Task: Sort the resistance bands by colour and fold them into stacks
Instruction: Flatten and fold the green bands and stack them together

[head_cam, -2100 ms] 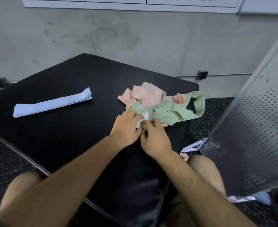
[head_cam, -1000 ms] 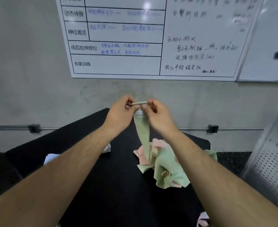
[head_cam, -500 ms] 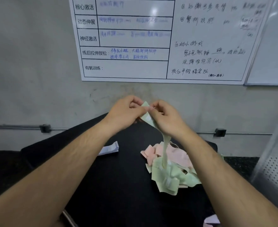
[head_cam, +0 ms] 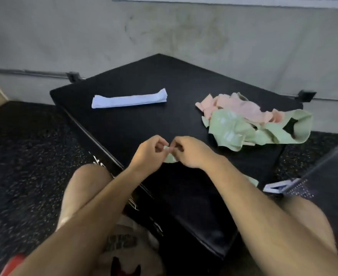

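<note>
Both hands pinch one green band (head_cam: 170, 158) at centre frame, over the black platform (head_cam: 164, 76).

The left hand (head_cam: 150, 152) and right hand (head_cam: 192, 152) sit almost touching, fingertips clamped on the band's top edge. It hangs limp below them, so it is probably thin, light and stretchy, and best held at the ends of the flattened loop. The tangled pink and green heap (head_cam: 243, 120) lies at right and the folded pale blue stack (head_cam: 129, 100) at upper left. No container shows.
</note>
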